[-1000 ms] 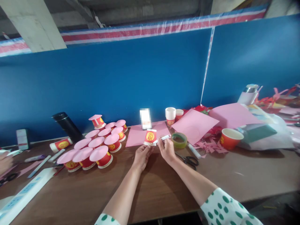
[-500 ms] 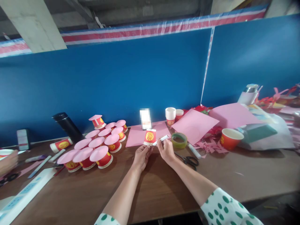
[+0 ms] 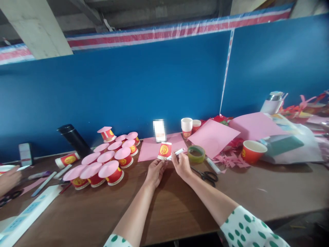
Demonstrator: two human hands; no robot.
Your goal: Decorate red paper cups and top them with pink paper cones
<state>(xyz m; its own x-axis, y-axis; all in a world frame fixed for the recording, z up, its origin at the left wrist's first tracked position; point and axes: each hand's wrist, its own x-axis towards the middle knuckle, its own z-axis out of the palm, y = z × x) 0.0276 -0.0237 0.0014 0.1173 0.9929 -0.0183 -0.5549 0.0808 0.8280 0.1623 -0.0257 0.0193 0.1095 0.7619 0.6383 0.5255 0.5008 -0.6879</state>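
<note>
Far left, another person's hand (image 3: 9, 178) rests at the wooden table (image 3: 167, 212) edge; next come pink-topped red cups (image 3: 102, 161) in rows. At centre, the left hand (image 3: 155, 170) pinches an upturned red paper cup (image 3: 164, 151) above the table, before pink paper (image 3: 154, 147). The right hand (image 3: 182, 164) grips a white glue stick (image 3: 177, 153), tip at the cup's rim. Rightward lie a tape roll (image 3: 196, 153) and scissors (image 3: 205, 175).
</note>
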